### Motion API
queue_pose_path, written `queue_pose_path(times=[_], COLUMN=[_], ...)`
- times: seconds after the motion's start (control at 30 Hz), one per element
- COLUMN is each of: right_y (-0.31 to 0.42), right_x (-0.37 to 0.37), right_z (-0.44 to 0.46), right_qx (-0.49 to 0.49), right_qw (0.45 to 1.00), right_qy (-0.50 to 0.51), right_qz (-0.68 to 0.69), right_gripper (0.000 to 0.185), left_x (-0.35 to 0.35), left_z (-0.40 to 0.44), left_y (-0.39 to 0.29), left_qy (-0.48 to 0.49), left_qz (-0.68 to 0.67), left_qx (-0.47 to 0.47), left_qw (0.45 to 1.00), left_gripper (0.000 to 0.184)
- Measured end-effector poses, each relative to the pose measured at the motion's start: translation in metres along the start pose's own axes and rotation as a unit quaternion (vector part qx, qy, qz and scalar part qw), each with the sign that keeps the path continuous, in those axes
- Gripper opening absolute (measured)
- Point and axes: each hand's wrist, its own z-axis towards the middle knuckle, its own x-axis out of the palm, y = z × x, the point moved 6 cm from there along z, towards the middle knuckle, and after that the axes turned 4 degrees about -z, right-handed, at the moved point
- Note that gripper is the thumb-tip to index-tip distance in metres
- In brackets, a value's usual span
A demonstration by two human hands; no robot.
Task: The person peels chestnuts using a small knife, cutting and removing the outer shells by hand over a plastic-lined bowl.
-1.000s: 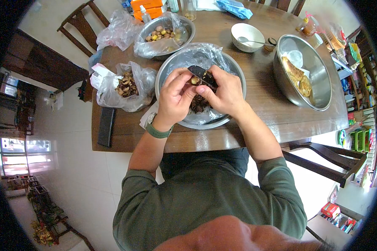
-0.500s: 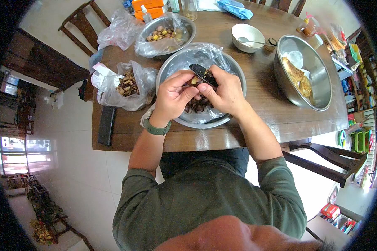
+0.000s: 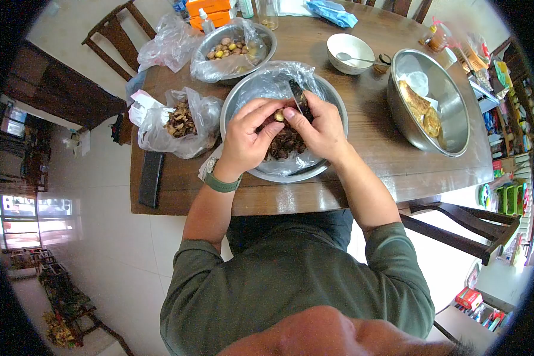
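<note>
Over a metal basin (image 3: 343, 118) lined with clear plastic, both hands work close together. My left hand (image 3: 247, 137) pinches a pale yellow, partly peeled chestnut (image 3: 279, 115) between thumb and fingertips. My right hand (image 3: 325, 129) is closed around a dark-bladed knife (image 3: 297, 94), its blade slanting up and its edge by the chestnut. The right thumb reaches to the nut; the knife's handle is hidden in the palm. Dark brown shell pieces (image 3: 286, 144) lie in the basin below the hands.
Behind is a plastic-lined metal bowl (image 3: 270, 48) with several brown and yellow chestnuts (image 3: 224, 48). At left lie a plastic bag (image 3: 204, 127) of dry shells and a black oblong object (image 3: 152, 180). A white bowl (image 3: 350, 44) with a spoon and a large steel bowl (image 3: 460, 133) stand right.
The knife has turned more upright and swung right, away from the left fingers. More of the pale chestnut shows now between the hands.
</note>
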Motion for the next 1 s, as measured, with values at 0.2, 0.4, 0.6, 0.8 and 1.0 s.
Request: queue_pose_path(times=[0.2, 0.4, 0.6, 0.8, 1.0], right_y=[-0.004, 0.009, 0.007, 0.002, 0.006], right_x=[0.000, 0.011, 0.003, -0.004, 0.001], right_z=[0.000, 0.000, 0.006, 0.004, 0.002], right_qx=[-0.004, -0.026, -0.138, -0.023, -0.024], right_qw=[1.000, 0.996, 0.989, 0.996, 0.992], right_qy=[0.009, 0.085, 0.017, 0.003, 0.018], right_qz=[0.023, -0.005, -0.043, -0.085, -0.122], right_gripper=[0.019, 0.012, 0.026, 0.041, 0.045], left_x=[0.000, -0.006, 0.000, 0.004, 0.007], left_z=[-0.002, -0.008, -0.004, -0.008, -0.007], left_y=[0.013, 0.038, 0.030, 0.029, 0.026], left_qy=[-0.038, -0.083, -0.067, -0.032, -0.011], left_qz=[-0.128, -0.322, -0.363, -0.337, -0.238], left_qx=[-0.063, -0.140, -0.128, -0.122, -0.092], left_qw=[0.989, 0.933, 0.921, 0.933, 0.967], left_gripper=[0.032, 0.034, 0.039, 0.041, 0.035])
